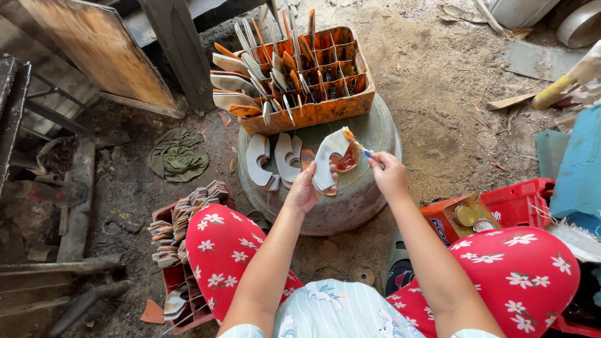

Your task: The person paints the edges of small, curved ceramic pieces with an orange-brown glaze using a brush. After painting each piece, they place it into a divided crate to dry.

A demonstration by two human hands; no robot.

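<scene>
1. While the curved sole piece point(327, 164) is gripped upright in the left hand point(307, 189), its long axis is seen running from the palm up and away from the person, with the pale face turned toward the right hand point(389, 175).
2. The left hand is closed around the lower end of the piece; the upper end stands free above the fingers.
3. A small brush point(358, 148) is pinched between the right hand's fingertips, fingers drawn together; its tip is laid against the upper edge of the piece, where orange-brown glue is visible.
4. The right hand is placed just beside the piece, to its right; the brush is angled leftward and upward into it.
5. Both hands are held over an upturned metal basin point(375, 134), on which two more pale pieces point(273, 159) are laid.
6. An orange divided crate point(325, 81) of glued pieces is set on the basin's far side.
</scene>
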